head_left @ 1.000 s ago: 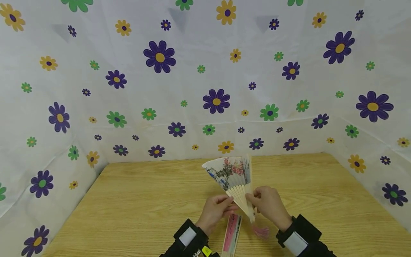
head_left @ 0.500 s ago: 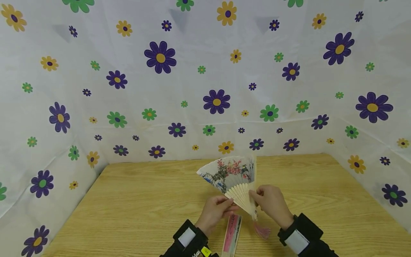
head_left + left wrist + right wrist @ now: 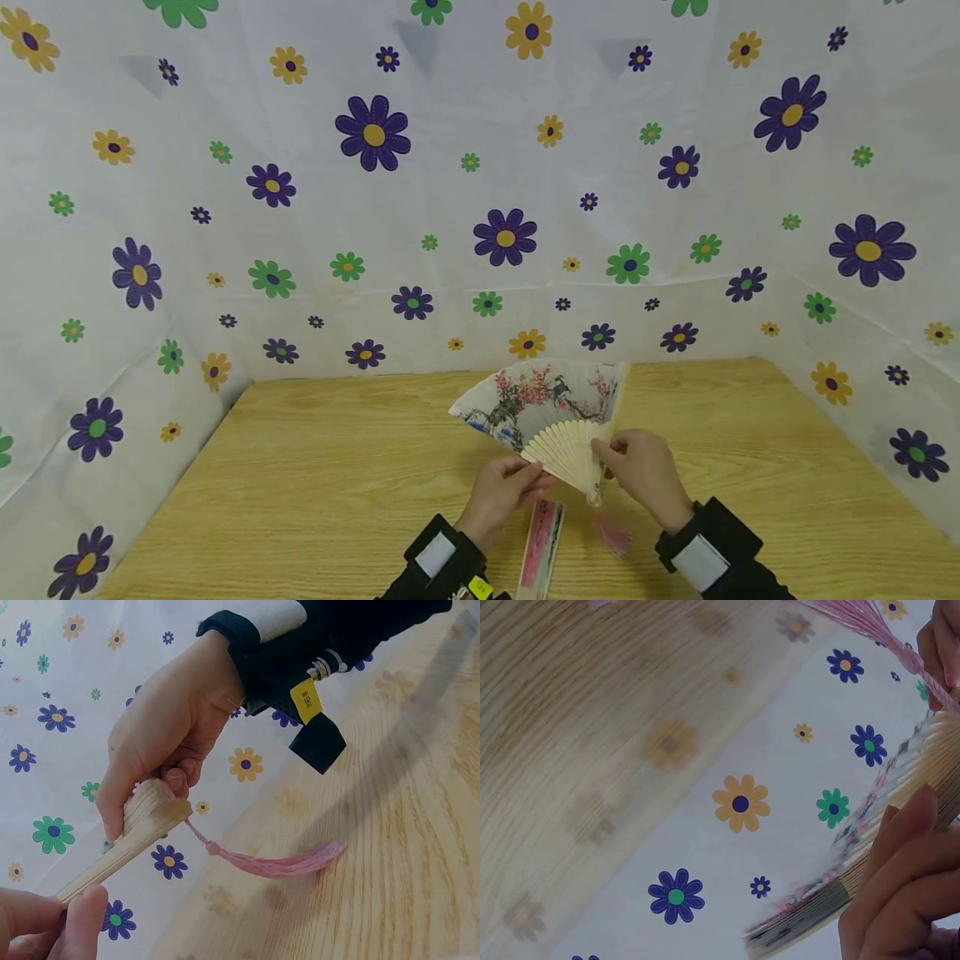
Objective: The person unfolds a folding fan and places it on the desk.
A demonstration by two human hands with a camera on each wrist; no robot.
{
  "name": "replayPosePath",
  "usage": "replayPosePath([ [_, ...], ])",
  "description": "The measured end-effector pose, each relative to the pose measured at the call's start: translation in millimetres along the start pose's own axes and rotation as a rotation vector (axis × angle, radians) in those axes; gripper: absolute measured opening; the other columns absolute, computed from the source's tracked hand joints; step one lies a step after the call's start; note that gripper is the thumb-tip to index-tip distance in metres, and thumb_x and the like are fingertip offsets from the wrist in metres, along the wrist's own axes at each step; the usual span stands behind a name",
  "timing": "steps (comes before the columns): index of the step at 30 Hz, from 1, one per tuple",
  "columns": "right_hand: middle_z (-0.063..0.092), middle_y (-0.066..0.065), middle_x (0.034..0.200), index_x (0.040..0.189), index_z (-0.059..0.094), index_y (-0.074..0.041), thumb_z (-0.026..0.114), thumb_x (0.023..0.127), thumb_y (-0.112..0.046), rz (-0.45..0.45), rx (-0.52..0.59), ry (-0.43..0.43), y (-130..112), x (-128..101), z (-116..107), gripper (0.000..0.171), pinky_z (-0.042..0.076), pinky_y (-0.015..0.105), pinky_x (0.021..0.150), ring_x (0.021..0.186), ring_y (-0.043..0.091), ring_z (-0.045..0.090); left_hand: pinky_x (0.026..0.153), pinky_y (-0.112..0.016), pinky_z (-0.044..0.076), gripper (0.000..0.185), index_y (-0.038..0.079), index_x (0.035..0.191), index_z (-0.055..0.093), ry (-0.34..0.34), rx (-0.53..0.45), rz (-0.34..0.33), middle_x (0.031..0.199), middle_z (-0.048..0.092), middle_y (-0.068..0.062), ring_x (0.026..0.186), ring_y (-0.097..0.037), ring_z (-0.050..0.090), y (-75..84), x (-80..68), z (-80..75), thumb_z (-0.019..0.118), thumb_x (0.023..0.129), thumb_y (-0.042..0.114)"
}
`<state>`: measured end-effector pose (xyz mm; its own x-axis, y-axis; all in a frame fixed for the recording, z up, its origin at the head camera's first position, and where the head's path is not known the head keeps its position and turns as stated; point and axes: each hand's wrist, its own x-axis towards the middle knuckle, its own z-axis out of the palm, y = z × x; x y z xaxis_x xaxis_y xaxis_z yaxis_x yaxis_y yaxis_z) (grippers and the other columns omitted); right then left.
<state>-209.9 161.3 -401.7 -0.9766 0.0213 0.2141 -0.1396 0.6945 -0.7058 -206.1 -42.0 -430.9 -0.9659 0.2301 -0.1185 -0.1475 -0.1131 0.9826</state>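
A folding fan (image 3: 555, 400) with painted blossoms and a bird stands spread partway over the table. My left hand (image 3: 498, 496) pinches its left edge low on the pale ribs. On the opposite side, my right hand (image 3: 645, 471) pinches the ribs near the right guard, thumb in front. A pink tassel (image 3: 615, 536) hangs from the pivot end. Seen edge-on in the left wrist view, the ribs (image 3: 124, 847) run between both hands. The right wrist view shows the pleated leaf (image 3: 802, 911) beside my right fingers (image 3: 907, 855).
A long narrow pink-and-white item (image 3: 540, 546) with dark markings lies on the wooden table (image 3: 337, 492) just below the fan, between the forearms. White cloth with printed flowers (image 3: 420, 200) walls the table at the back and both sides.
The fan has spread wider: my right hand has moved right with its right edge, and more of the painting shows. My left hand has stayed nearly in place.
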Motion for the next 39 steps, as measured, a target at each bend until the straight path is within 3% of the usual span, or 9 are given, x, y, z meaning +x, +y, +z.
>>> replayPosePath([
  [5, 0.064, 0.001, 0.058, 0.060, 0.065, -0.005, 0.071, 0.097, -0.015, 0.002, 0.003, 0.011, 4, -1, -2, 0.039, 0.028, 0.022, 0.047, 0.051, 0.012, 0.043, 0.072, -0.015, 0.060, 0.025, -0.016, 0.116, 0.068, 0.010, -0.010, 0.003, 0.097, 0.079, -0.017, 0.081, -0.003, 0.073, -1.3, -0.3, 1.3, 0.056, 0.107, 0.004],
  [16, 0.064, 0.001, 0.059, 0.068, 0.067, -0.002, 0.071, 0.095, -0.016, 0.046, 0.025, 0.051, 9, -5, -3, 0.031, 0.031, 0.022, 0.048, 0.054, 0.011, 0.049, 0.073, -0.015, 0.060, 0.023, -0.013, 0.113, 0.069, 0.039, -0.046, -0.005, 0.088, 0.078, -0.001, 0.078, 0.001, 0.072, -3.1, -1.0, 4.2, 0.057, 0.107, 0.005],
  [23, 0.063, 0.000, 0.059, 0.069, 0.067, -0.001, 0.072, 0.097, -0.019, 0.078, 0.062, 0.050, 16, -7, 1, 0.033, 0.028, 0.022, 0.046, 0.053, 0.012, 0.045, 0.071, -0.014, 0.059, 0.020, -0.012, 0.109, 0.070, 0.072, -0.041, -0.011, 0.089, 0.078, -0.005, 0.079, -0.001, 0.072, -6.2, -0.2, 5.5, 0.057, 0.106, 0.004],
  [28, 0.065, 0.003, 0.060, 0.069, 0.068, -0.001, 0.072, 0.097, -0.019, 0.098, 0.098, 0.054, 19, -5, 2, 0.033, 0.029, 0.022, 0.047, 0.053, 0.012, 0.046, 0.071, -0.014, 0.059, 0.020, -0.010, 0.108, 0.069, 0.076, -0.040, -0.008, 0.086, 0.077, 0.001, 0.080, 0.000, 0.072, -5.3, 0.2, 6.7, 0.057, 0.107, 0.005],
  [34, 0.062, 0.003, 0.056, 0.067, 0.069, -0.001, 0.072, 0.097, -0.018, 0.194, 0.192, 0.041, 26, -3, 2, 0.035, 0.031, 0.021, 0.046, 0.050, 0.010, 0.045, 0.072, -0.014, 0.059, 0.019, -0.010, 0.108, 0.069, 0.094, -0.063, -0.001, 0.084, 0.076, 0.002, 0.079, 0.000, 0.072, -6.4, -0.1, 8.7, 0.057, 0.107, 0.004],
  [39, 0.060, -0.003, 0.056, 0.067, 0.070, 0.001, 0.071, 0.099, -0.019, 0.282, 0.372, -0.014, 28, -2, 0, 0.037, 0.035, 0.019, 0.047, 0.050, 0.008, 0.044, 0.073, -0.014, 0.059, 0.020, -0.010, 0.109, 0.068, 0.087, -0.071, 0.002, 0.085, 0.075, 0.003, 0.080, 0.001, 0.071, -6.1, -0.2, 8.1, 0.056, 0.107, 0.005],
])
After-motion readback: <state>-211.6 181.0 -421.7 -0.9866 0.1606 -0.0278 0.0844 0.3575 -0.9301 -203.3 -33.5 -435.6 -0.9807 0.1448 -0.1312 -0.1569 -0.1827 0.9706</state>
